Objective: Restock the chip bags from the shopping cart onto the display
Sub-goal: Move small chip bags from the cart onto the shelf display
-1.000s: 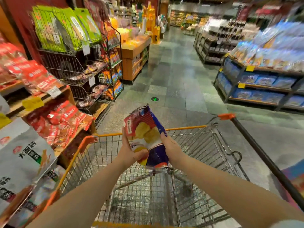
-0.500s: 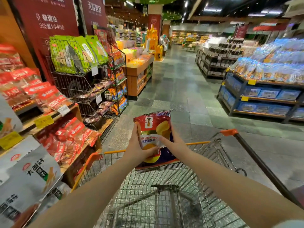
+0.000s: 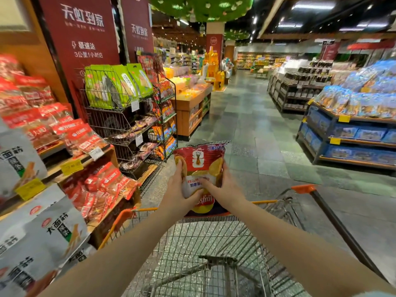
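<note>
A single head-worn wide-angle view is directed forward and slightly down along the aisle floor [image 3: 246, 125], with the shopping cart [image 3: 214, 254] seen close below.

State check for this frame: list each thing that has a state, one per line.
chip bag: sealed, print upside down, held above the cart
left hand: grips the bag's left side
right hand: grips the bag's right side
shopping cart: basket looks empty
wire rack: stocked with green bags on top

Both hands hold the chip bag [image 3: 200, 168] above the shopping cart [image 3: 214, 254], display shelves [image 3: 90, 166] to its left.
</note>
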A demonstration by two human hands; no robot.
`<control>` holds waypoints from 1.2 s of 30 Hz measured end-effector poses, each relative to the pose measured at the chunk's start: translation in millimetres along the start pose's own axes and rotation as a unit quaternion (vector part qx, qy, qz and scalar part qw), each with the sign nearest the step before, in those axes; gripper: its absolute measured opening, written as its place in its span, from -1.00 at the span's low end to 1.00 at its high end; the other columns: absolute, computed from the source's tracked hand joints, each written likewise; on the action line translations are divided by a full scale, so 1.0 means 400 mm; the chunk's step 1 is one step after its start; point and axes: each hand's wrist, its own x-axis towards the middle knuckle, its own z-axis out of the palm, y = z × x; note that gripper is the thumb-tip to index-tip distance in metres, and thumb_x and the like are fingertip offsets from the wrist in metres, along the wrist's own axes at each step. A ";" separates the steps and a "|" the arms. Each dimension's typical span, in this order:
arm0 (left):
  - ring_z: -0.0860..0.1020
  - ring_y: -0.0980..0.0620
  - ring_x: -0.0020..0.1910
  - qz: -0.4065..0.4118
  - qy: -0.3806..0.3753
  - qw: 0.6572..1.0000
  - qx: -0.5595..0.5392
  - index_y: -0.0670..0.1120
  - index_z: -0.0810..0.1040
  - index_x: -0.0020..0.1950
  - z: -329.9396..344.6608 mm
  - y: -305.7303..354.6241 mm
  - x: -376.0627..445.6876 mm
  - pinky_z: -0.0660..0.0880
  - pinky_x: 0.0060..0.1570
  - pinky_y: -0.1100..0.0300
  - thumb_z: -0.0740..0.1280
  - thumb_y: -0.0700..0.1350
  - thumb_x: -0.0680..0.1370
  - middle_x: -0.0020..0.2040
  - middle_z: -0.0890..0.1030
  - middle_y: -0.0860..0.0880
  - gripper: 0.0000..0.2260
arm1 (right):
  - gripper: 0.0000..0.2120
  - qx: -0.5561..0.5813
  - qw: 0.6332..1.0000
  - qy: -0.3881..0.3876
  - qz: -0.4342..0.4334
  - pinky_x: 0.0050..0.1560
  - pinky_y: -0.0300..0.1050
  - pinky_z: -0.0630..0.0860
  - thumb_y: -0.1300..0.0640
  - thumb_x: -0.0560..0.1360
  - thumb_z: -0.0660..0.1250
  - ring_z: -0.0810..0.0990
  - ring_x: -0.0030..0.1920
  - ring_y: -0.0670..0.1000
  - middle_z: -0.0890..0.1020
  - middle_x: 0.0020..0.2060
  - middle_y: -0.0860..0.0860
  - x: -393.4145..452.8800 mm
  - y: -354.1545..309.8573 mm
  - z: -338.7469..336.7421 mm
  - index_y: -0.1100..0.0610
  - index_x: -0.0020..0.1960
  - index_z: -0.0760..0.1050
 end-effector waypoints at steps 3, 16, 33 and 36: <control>0.34 0.10 0.36 -0.001 0.022 1.000 -0.022 0.39 -0.17 0.44 0.000 -0.008 -0.010 0.38 0.33 0.05 0.49 0.09 0.39 0.37 0.28 0.12 -0.07 | -0.12 0.030 0.999 -0.014 -0.014 0.24 0.06 0.49 -0.32 0.35 0.38 0.47 0.25 -0.05 0.45 0.30 -0.12 -0.006 0.012 -0.002 -0.17 0.51 0.02; 0.44 -0.16 0.30 -0.119 0.117 0.979 -0.118 0.36 -0.09 0.46 -0.091 0.035 -0.043 0.47 0.17 -0.23 0.49 0.41 0.10 0.46 0.27 -0.09 0.09 | -0.34 0.119 0.986 -0.102 -0.053 0.06 0.02 0.60 -0.20 0.41 0.42 0.61 0.12 -0.08 0.61 0.13 -0.13 -0.034 0.050 -0.006 -0.08 0.43 0.29; 0.06 -0.01 0.52 0.029 -0.132 0.954 0.267 0.37 -0.30 0.44 -0.353 0.271 -0.038 0.13 0.46 -0.07 0.54 0.25 0.11 0.56 -0.11 0.08 0.20 | -0.29 -0.062 0.946 -0.179 -0.264 0.19 -0.10 0.50 -0.06 0.43 0.45 0.50 0.19 -0.12 0.49 0.21 -0.13 -0.056 -0.165 0.018 -0.27 0.45 0.14; 0.20 -0.04 0.47 -0.018 -0.121 0.970 0.209 0.37 -0.16 0.47 -0.382 0.235 -0.061 0.24 0.42 -0.07 0.56 0.32 0.09 0.56 0.02 0.06 0.17 | -0.31 -0.091 0.932 -0.209 -0.280 0.23 -0.12 0.47 -0.01 0.45 0.44 0.47 0.24 -0.12 0.47 0.23 -0.16 -0.045 -0.202 0.033 -0.27 0.43 0.13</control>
